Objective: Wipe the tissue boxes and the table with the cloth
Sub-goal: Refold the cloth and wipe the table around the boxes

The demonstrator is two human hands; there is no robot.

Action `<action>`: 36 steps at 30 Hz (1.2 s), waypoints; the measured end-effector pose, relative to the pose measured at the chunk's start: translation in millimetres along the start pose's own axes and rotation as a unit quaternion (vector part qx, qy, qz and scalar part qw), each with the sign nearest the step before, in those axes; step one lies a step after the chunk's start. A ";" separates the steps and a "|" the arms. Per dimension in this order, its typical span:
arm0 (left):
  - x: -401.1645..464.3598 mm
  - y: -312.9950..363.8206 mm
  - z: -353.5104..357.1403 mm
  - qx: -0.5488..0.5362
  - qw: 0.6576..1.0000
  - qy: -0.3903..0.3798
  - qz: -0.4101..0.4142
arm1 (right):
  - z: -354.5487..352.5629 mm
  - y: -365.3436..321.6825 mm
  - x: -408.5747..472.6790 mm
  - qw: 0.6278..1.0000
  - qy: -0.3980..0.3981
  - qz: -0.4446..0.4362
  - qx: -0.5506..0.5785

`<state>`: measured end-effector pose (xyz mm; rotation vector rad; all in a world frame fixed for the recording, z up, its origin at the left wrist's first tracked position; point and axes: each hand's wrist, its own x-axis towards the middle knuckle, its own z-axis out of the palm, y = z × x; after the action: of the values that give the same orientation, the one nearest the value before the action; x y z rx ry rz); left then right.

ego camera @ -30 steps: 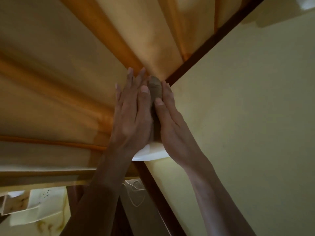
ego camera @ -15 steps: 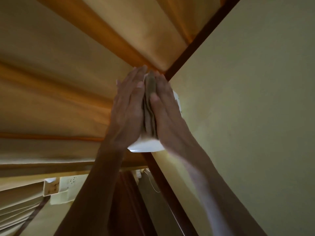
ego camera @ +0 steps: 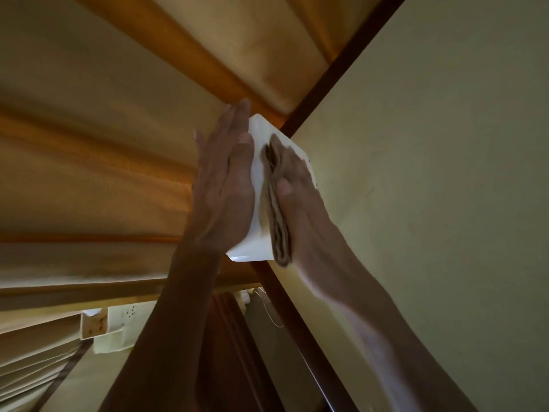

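A white tissue box [ego camera: 257,185] sits between my two hands, its far side against a pale yellow-green flat surface [ego camera: 430,188]. My left hand [ego camera: 222,185] lies flat with straight fingers on the box's left face. My right hand [ego camera: 297,185] presses a folded brown cloth [ego camera: 277,227] onto the box's other face. Its thumb lies over the cloth's layered edge. The box's upper corner shows bare above the cloth. Both forearms reach up from the bottom of the frame.
A dark wooden edge [ego camera: 341,63] borders the yellow-green surface. Orange-tan curtain folds [ego camera: 104,159] fill the left. A white wall socket and a small box [ego camera: 110,325] show at lower left. A thin cord [ego camera: 274,316] hangs by dark wood below.
My right hand has slid the cloth down the box toward me, which leaves the box's white upper corner bare. The left hand stays flat on the box.
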<state>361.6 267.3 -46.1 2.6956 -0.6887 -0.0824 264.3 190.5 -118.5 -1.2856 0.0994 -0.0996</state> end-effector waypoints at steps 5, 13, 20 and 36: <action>2.8 -2.9 0.1 0.029 0.999 -0.008 0.020 | 6.6 4.2 -22.1 0.999 0.004 0.034 -0.005; 1.3 4.0 -2.9 0.021 0.999 -0.023 0.007 | -14.6 21.0 91.7 0.998 0.051 0.006 -0.024; 0.7 7.5 -4.3 0.015 1.000 -0.019 -0.012 | -13.7 29.2 82.0 0.999 0.028 -0.025 -0.018; 1.5 9.5 -4.0 -0.012 0.999 -0.011 -0.043 | -22.7 18.8 65.8 0.999 0.020 0.019 -0.032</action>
<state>359.1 260.1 -38.9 2.7042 -0.5754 -0.1419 326.9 165.6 -144.0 -1.3453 0.1616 -0.0902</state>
